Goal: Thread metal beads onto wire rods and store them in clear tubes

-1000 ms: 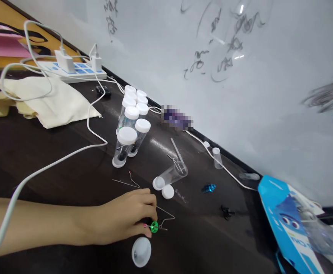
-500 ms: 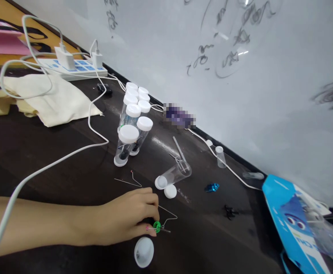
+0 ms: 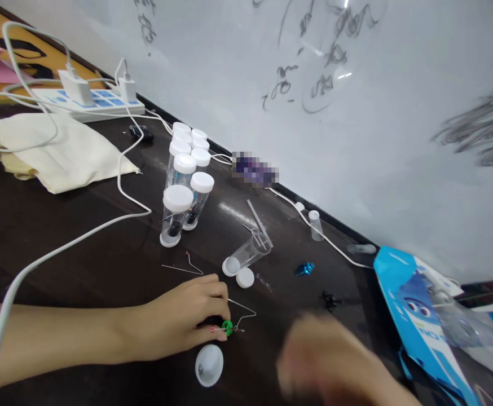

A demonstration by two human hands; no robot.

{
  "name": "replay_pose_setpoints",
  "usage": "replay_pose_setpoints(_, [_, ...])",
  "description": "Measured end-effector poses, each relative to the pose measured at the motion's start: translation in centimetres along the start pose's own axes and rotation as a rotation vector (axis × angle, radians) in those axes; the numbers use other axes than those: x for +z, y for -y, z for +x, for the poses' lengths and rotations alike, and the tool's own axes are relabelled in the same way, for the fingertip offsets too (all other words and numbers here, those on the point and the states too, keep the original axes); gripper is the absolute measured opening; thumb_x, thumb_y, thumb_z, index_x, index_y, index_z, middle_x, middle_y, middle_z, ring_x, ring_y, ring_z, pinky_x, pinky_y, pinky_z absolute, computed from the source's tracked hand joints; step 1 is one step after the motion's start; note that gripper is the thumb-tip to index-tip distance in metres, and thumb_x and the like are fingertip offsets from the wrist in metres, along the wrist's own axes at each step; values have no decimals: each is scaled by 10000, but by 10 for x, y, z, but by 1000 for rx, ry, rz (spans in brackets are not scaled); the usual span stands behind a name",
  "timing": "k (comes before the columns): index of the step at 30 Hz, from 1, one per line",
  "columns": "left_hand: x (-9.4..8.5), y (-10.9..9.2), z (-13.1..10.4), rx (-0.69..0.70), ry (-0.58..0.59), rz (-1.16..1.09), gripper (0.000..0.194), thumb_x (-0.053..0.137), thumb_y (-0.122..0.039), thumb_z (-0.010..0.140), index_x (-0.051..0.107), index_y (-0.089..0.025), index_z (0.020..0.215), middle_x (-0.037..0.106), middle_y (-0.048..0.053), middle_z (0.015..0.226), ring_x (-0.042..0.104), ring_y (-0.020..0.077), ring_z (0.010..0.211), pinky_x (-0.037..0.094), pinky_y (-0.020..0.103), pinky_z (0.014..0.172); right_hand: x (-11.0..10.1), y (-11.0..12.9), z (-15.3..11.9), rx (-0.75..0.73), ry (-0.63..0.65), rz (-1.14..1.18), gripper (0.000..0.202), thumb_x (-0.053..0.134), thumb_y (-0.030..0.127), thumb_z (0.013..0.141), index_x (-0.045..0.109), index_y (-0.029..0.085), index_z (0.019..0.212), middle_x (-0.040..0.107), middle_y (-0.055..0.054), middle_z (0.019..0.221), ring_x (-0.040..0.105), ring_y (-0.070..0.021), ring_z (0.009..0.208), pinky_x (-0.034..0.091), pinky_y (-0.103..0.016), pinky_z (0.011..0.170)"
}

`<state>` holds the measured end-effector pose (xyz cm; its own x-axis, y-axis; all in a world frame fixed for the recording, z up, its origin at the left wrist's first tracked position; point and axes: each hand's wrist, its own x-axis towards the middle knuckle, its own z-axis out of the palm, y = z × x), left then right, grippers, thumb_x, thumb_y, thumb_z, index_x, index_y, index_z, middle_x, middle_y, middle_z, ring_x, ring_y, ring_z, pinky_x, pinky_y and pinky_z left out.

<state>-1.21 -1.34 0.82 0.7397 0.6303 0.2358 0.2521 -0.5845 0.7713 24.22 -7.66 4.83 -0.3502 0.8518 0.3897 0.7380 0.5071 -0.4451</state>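
Note:
My left hand (image 3: 191, 310) is closed near the table's front, its thumb and fingers pinching a thin bent wire that carries a small green piece (image 3: 228, 327). A reddish bead shows beside the thumb, and the wire's bent end (image 3: 249, 314) sticks out to the right. Just below this hand is a small white cup (image 3: 209, 366) with something small and dark inside. My right hand (image 3: 314, 361) is in the lower right, smeared by motion; its fingers cannot be made out. Behind the left hand lies another bent wire (image 3: 183, 269) with a red bead at its tip.
Several clear tubes with white caps (image 3: 177, 198) stand at the back. An open tube (image 3: 249, 254) lies beside a white cap (image 3: 245, 277). A blue shiny piece (image 3: 304, 269), a black piece (image 3: 330, 300) and a blue bag (image 3: 416, 316) are right. A white cable (image 3: 77, 242) crosses the left.
My right hand has come into view at the lower right. My left hand keeps its pinch on the wire with the green piece. The whole view has shifted slightly.

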Motion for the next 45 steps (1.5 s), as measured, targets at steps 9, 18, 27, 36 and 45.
replay_pose_setpoints(9, [2,0,3,-6,-26,35,73,674,-174,843,694,-189,912,616,20,887,553,172,850,467,271,769,35,-42,118,245,187,-508,133,481,126,972,606,125,1019,644,-111,993,679,-239,886,512,-324,759])
replay_pose_setpoints(18, [1,1,1,25,-20,42,88,631,-188,877,688,-186,945,617,31,905,551,175,864,475,274,773,36,-42,114,348,279,-473,197,462,-56,862,568,110,848,653,-170,904,693,-261,774,494,-334,677])
replay_pose_setpoints(27, [1,1,2,-19,-3,27,87,615,-192,894,678,-205,954,608,24,925,552,166,861,461,269,775,27,-23,38,443,55,752,166,565,324,933,485,193,871,568,28,715,489,-70,470,372,-191,442])
replay_pose_setpoints(36, [-21,-7,-11,-57,34,64,118,549,-160,834,569,-178,948,588,24,835,551,157,745,462,272,672,45,-13,22,616,8,1177,108,691,281,865,684,175,879,647,-14,726,556,-105,571,459,-204,514])
replay_pose_setpoints(45, [-5,-8,-30,117,13,331,442,547,-585,870,572,-167,1011,658,67,855,601,215,752,502,342,702,49,-12,22,757,-124,1278,200,589,277,947,717,211,1086,663,-43,1037,568,-125,955,480,-181,878])
